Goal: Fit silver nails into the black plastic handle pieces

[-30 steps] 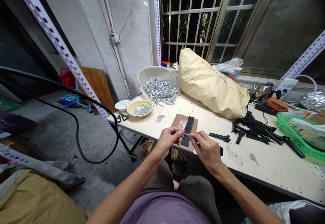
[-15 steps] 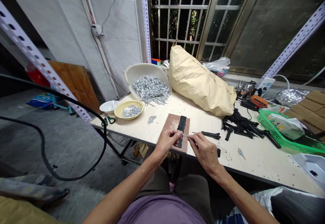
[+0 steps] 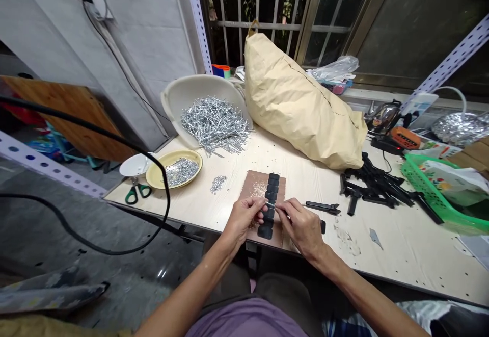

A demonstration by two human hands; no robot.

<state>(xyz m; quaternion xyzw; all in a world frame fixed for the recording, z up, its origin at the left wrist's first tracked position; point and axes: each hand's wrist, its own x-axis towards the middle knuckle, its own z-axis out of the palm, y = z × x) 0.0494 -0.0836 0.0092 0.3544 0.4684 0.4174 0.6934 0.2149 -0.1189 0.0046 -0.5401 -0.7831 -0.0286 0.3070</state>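
Above the brown board (image 3: 280,186), my left hand (image 3: 244,216) is closed, thumb and fingertips pinching one end of a thin silvery metal pin (image 3: 270,204). My right hand (image 3: 300,225) pinches the other end, so the pin spans the short gap between both hands. Any small part at the fingertips is too tiny to make out. Beneath the hands, a column of black rounded plastic pieces (image 3: 265,232) lies on the board. Small pale bits (image 3: 258,189) are scattered to their left. Just beyond my right hand lies a black slotted tool-like part (image 3: 323,207) with a thin shaft.
Behind stand a white scoop-shaped basin (image 3: 179,107) with a heap of metal pins (image 3: 216,123) and a large paper sack (image 3: 301,107). To the left are a yellow bowl (image 3: 153,176) and scissors (image 3: 138,192). Black parts (image 3: 374,184) and a green basket (image 3: 424,194) are at right.
The view has moved closer to the table and tilted down. Both hands keep their pinch on the pin, with the fingertips slightly closer together.
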